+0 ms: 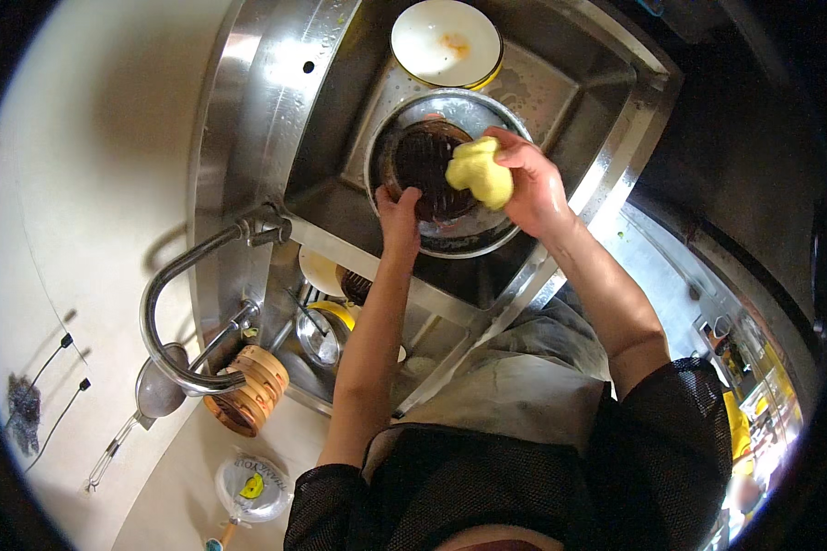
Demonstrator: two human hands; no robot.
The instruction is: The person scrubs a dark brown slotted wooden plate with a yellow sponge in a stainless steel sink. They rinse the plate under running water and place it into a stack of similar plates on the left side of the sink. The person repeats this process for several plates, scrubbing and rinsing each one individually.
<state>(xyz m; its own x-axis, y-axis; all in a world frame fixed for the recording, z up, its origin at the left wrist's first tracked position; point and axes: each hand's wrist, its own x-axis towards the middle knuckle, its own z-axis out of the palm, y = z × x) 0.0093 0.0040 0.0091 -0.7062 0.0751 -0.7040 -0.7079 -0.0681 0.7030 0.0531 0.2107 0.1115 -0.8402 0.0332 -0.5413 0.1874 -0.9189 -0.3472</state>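
Note:
A round metal basin (455, 244) stands in the large sink bowl, with a dark brown round dish (431, 162) inside it. My left hand (401, 220) grips the near left edge of the dish, thumb at its rim. In my right hand (534, 182) is a yellow sponge or cloth (482, 172), held above the right part of the dish. Beyond the basin sits a white bowl (441, 41) with a yellow outside and an orange-brown stain in it.
A curved steel faucet (155, 310) arches at the left. The smaller sink bowl holds a metal pot (320, 337) and other dishes. Stacked bamboo steamers (251, 389) stand beside it, near a hanging metal strainer (162, 386). A steel divider (351, 258) separates the two bowls.

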